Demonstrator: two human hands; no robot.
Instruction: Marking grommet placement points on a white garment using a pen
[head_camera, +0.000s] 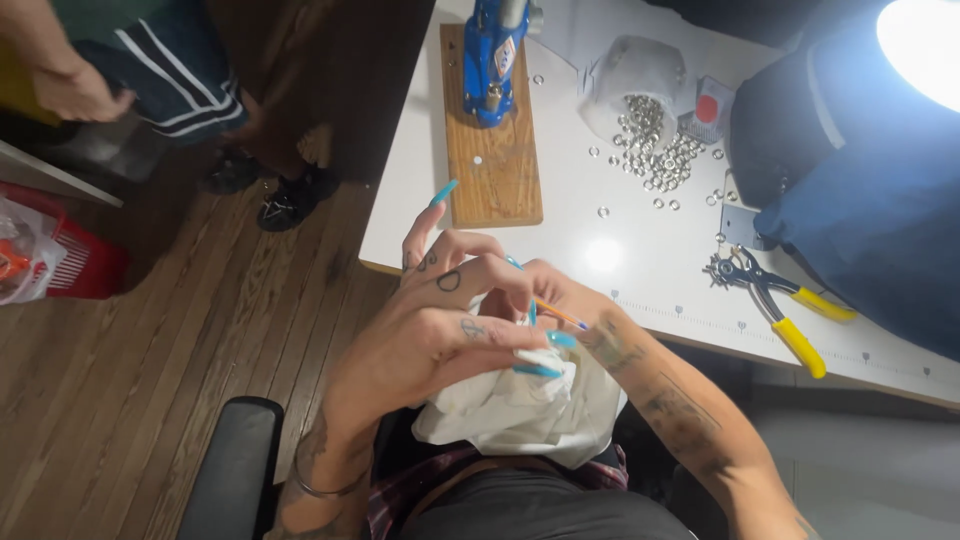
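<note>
My left hand (440, 320) and my right hand (570, 310) meet over my lap, just in front of the white table's near edge (640, 320). Both pinch a bunched piece of white fabric (520, 410) that hangs down onto my lap. A thin orange-and-blue stick-like tool (560, 316) shows between the fingers of my right hand. My left index finger sticks up, with a long turquoise nail. What the fingers do to the fabric is hidden by the hands.
On the table stand a blue hand press (492, 60) on a wooden board (490, 150), a spilled bag of silver eyelets (650, 140), yellow-handled pliers (780, 300) and dark blue cloth (870, 230). Another person's legs (180, 80) and a red basket (80, 260) are on the wooden floor at left.
</note>
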